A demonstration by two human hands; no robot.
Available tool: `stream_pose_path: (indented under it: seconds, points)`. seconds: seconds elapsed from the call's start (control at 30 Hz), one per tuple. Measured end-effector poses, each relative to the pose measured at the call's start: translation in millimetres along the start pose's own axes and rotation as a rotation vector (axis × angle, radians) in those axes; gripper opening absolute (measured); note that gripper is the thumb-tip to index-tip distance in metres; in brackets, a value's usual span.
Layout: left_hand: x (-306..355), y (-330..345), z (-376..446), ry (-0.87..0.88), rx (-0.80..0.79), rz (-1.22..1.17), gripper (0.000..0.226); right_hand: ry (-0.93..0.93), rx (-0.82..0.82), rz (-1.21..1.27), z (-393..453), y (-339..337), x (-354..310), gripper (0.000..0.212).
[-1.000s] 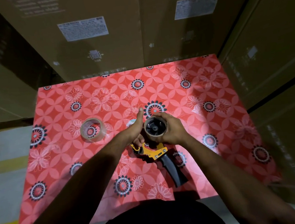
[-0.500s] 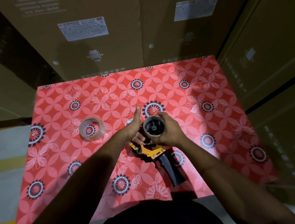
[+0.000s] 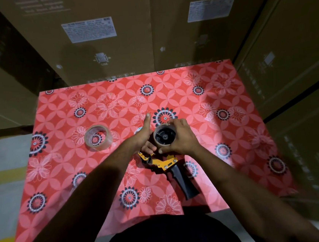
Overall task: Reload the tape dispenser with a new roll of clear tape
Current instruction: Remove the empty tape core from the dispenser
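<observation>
Head view, both hands on tape dispenser mid-table, clear roll apart left

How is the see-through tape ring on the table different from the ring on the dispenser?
The clear tape roll lies alone on the red tablecloth, untouched; the brown core sits on the tape dispenser, gripped by the right hand. The roll looks thick and glossy; the core looks thin and bare. Both are round rings.

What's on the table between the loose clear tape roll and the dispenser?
In the head view, only the left hand and forearm cross between the clear tape roll and the tape dispenser; otherwise patterned tablecloth.
</observation>
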State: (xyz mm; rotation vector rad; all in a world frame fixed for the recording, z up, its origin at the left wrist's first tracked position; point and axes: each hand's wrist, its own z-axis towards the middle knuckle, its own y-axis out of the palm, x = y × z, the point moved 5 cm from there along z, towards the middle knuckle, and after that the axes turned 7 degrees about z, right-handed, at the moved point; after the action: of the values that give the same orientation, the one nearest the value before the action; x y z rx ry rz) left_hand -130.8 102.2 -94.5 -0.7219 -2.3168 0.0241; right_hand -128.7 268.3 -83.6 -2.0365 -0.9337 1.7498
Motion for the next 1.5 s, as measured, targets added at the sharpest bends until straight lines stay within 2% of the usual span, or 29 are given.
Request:
stream_pose_path:
  seconds: [0.07, 0.2, 0.3, 0.37, 0.43, 0.53, 0.6, 0.7, 0.8, 0.9, 0.97, 1.07, 1.17, 1.27, 1.37, 1.5]
  points:
    - [-0.6, -0.9, -1.7, -0.015, 0.013, 0.015, 0.112, -0.006, 0.043, -0.008, 1.3, -3.2, -2.0, 0.099]
    - [2.9, 1.1, -6.2, -0.003, -0.019, 0.055, 0.109, -0.065, 0.014, 0.068, 3.2, -7.0, -3.9, 0.086]
    - [4.0, 1.1, -6.5, 0.0, -0.03, 0.009, 0.103, -0.05, -0.056, 0.102, 0.6, -6.4, -2.5, 0.104]
    - [2.6, 1.7, -10.0, -0.009, -0.037, -0.009, 0.094, -0.015, -0.046, 0.081, -0.3, -4.8, -1.2, 0.114]
    - [2.8, 2.9, -12.4, -0.002, -0.041, -0.017, 0.091, 0.004, 0.037, 0.064, -0.1, -4.7, -0.4, 0.106]
    - [0.7, 0.0, -8.9, 0.005, -0.023, 0.01, 0.109, -0.006, 0.073, 0.09, 1.9, -4.7, -0.4, 0.088]
    - [-0.8, -0.6, -7.9, -0.003, -0.018, 0.038, 0.11, -0.005, 0.017, 0.128, 2.5, -5.6, 1.5, 0.091]
    - [-0.2, 1.4, -8.1, 0.011, -0.025, 0.012, 0.099, -0.02, -0.052, 0.088, 0.9, -1.2, 2.8, 0.102]
    - [0.0, 1.5, -9.5, 0.022, -0.027, 0.006, 0.092, 0.027, 0.007, 0.043, -3.8, 4.6, 4.0, 0.113]
    - [-3.9, 1.5, -5.2, 0.001, -0.023, 0.018, 0.11, 0.0, 0.081, 0.027, -2.0, 0.9, 6.5, 0.098]
    - [-4.7, 1.8, -3.3, -0.008, -0.016, 0.023, 0.117, -0.016, 0.059, 0.028, -0.6, -1.7, 9.0, 0.092]
    - [-1.5, 2.9, -3.7, 0.022, -0.015, -0.002, 0.113, 0.033, -0.005, 0.062, -4.1, -0.4, 12.6, 0.1]
    - [-0.4, 2.5, -5.5, -0.003, -0.012, -0.009, 0.107, 0.034, -0.003, -0.015, -4.9, 2.0, 6.3, 0.113]
    - [-0.7, 3.5, -6.3, -0.031, -0.022, 0.007, 0.108, 0.003, 0.083, -0.046, -3.6, -3.2, -0.3, 0.101]
    - [-2.1, 2.2, -6.2, -0.032, -0.013, 0.017, 0.116, -0.022, 0.058, 0.0, -3.2, -4.6, 0.6, 0.091]
    - [-2.5, 1.9, -6.6, -0.001, 0.006, 0.024, 0.124, 0.066, -0.033, 0.058, -4.0, 2.5, 3.7, 0.1]
